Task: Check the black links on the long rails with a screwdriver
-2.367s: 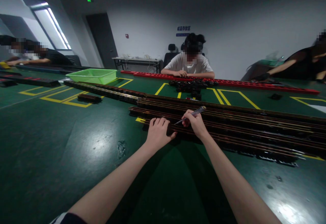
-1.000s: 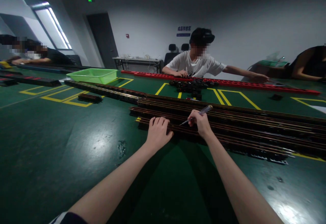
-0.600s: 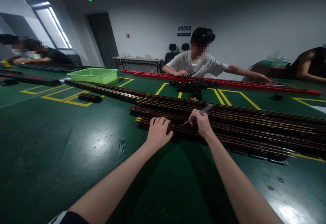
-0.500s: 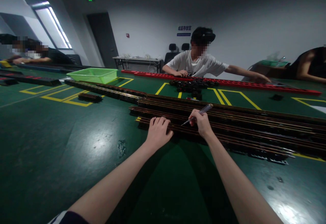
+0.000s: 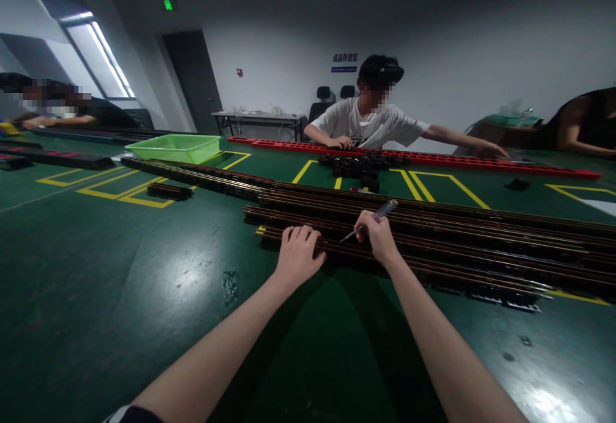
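Observation:
My left hand [image 5: 299, 257] lies over the nearest long dark rail [image 5: 270, 238], close to its yellow-marked left end. Its fingers bend over the far side and the thumb is on the near side. In my right hand [image 5: 379, 235] is a screwdriver [image 5: 386, 208] with a clear handle, held like a pen. The thin shaft slants down to the left, and its tip is at the same rail, just right of my left hand. I cannot tell what the tip touches. More long dark rails [image 5: 462, 230] with brassy edges lie side by side behind it.
A green basket [image 5: 176, 150] stands at the back left. Near it lies a short dark piece [image 5: 169, 190]. Across the green table [image 5: 120, 269], a co-worker [image 5: 368, 118] reaches along a red slotted rail [image 5: 553, 169], behind a heap of black parts [image 5: 353, 165]. Other people sit left and right.
The view has shifted slightly. Both hands keep nearly the same places on the rail, and the screwdriver stays in my right hand at about the same slant.

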`<state>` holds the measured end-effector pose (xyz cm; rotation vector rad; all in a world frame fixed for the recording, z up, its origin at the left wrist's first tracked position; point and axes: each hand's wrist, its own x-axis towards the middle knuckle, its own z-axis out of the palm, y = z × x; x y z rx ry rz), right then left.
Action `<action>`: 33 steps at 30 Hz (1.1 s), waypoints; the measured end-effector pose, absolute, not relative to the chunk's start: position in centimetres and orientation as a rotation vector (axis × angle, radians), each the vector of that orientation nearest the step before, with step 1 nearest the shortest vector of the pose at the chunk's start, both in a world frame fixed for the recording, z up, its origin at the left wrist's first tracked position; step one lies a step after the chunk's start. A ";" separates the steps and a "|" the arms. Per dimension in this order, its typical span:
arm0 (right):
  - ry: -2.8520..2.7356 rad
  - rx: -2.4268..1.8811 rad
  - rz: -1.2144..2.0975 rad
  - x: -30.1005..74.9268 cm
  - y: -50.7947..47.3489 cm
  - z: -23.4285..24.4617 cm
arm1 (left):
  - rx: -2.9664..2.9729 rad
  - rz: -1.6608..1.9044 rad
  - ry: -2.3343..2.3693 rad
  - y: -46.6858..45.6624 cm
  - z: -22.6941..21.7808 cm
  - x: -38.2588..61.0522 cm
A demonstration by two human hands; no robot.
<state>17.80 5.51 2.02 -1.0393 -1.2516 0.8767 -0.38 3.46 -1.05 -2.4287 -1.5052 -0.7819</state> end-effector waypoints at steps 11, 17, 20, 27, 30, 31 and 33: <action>-1.225 -1.046 0.905 17.6 5.4 2.1 | -2.421 -0.761 -1.518 3.5 -0.9 -0.3; -1.226 -1.041 0.903 17.7 5.6 1.9 | -2.407 -0.765 -1.517 3.5 -1.0 -0.1; -1.229 -1.043 0.912 17.8 5.7 1.8 | -2.400 -0.763 -1.519 3.5 -1.0 -0.1; -1.213 -1.061 0.915 17.6 5.7 2.0 | -2.382 -0.736 -1.527 3.5 -0.9 -0.1; -1.204 -1.065 0.920 17.6 5.6 2.0 | -2.383 -0.753 -1.510 3.5 -1.0 -0.1; -1.203 -1.065 0.921 17.6 5.6 2.0 | -2.383 -0.765 -1.501 3.5 -1.1 -0.1; -1.202 -1.062 0.922 17.6 5.6 2.0 | -2.383 -0.784 -1.488 3.5 -1.1 -0.1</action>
